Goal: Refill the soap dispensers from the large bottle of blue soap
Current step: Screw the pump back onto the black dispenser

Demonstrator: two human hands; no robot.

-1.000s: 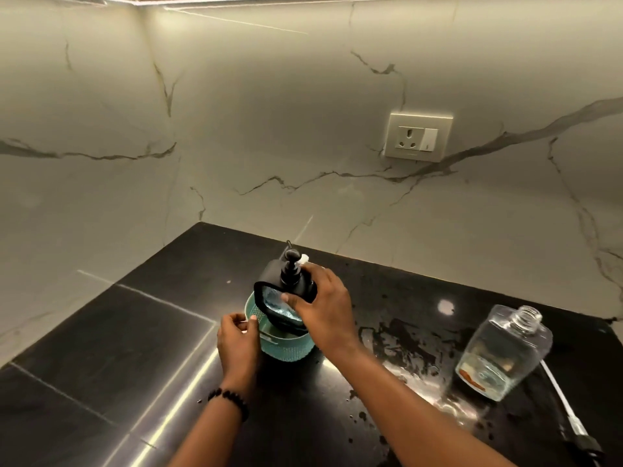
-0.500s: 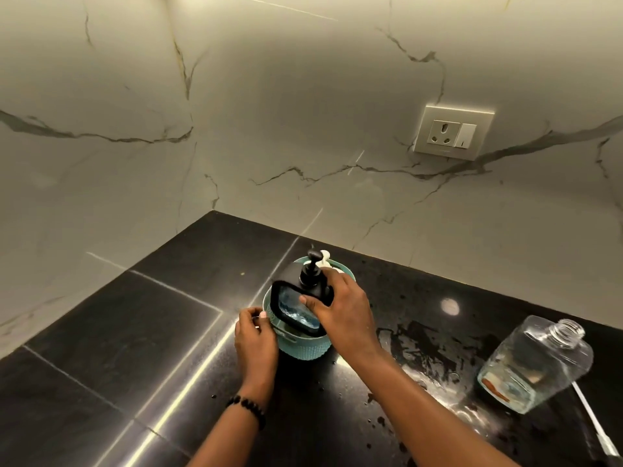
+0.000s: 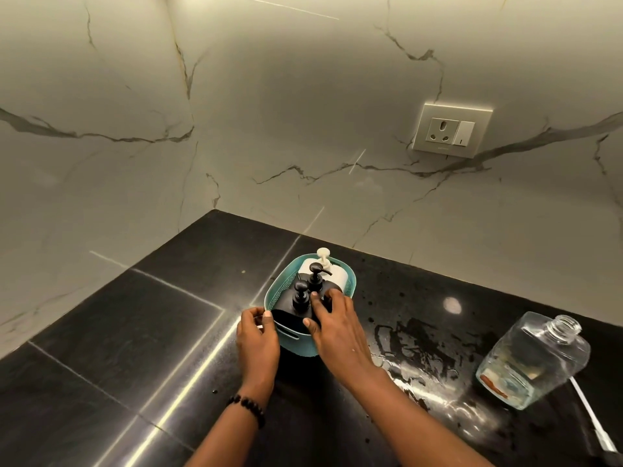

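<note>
From the head view, low in the middle of the frame, the near black dispenser (image 3: 301, 299) now stands upright in the teal basket (image 3: 350, 281); a second ago I was lowering it in at a tilt. A second black dispenser (image 3: 316, 277) and a white pump bottle (image 3: 323, 261) stand behind it. My right hand (image 3: 332, 323) rests on the near dispenser's shoulder, fingers bent over it. My left hand (image 3: 257, 335) pinches the basket's near rim, steadying it. At the lower right, well apart, a clear bottle (image 3: 532, 362) leans uncapped and nearly empty, its pump tube (image 3: 588, 404) lying beside it on the wet black counter (image 3: 118, 332). I judge this dispenser done, and that clear one due next.
</note>
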